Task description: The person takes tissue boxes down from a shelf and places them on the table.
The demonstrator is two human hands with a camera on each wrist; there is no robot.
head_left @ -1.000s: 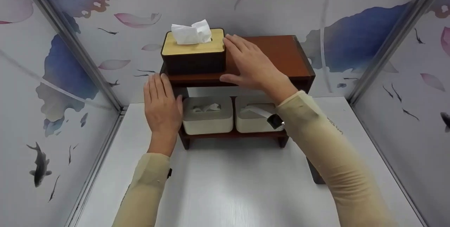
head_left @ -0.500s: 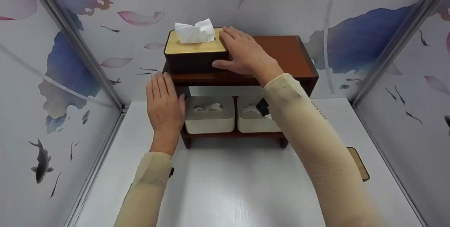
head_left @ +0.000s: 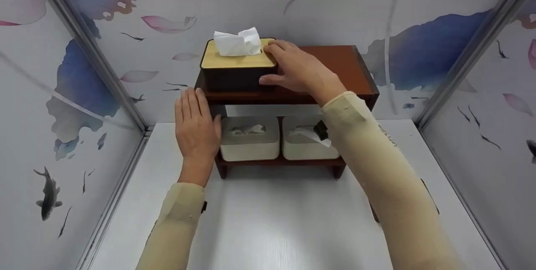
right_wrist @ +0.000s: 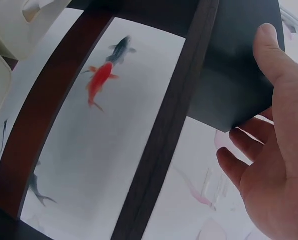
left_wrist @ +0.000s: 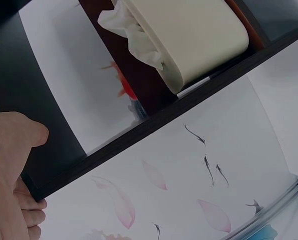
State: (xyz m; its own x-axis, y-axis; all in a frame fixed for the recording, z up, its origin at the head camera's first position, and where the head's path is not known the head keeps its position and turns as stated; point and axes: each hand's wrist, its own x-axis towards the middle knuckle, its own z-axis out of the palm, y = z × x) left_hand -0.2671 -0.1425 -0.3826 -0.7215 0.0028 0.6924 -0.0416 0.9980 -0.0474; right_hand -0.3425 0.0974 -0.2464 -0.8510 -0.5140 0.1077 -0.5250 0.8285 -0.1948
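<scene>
A dark tissue box with a wooden lid stands on the left part of a brown two-tier shelf, white tissue poking from its slot. My right hand grips its right end, fingers over the lid's edge and thumb at the front. From below, the right wrist view shows that hand curved around the dark box. My left hand lies straight-fingered along the shelf's left side. In the left wrist view the left thumb is inside the upright and the fingers outside.
Two cream tissue boxes, one left and one right, sit on the lower tier. Another dark-edged item shows partly behind my right forearm. Printed wall panels enclose the white table at the back and sides.
My right hand has moved from beside the tissue box onto its right end. The box has then shifted slightly right with the hand. My left hand keeps its place at the shelf.
</scene>
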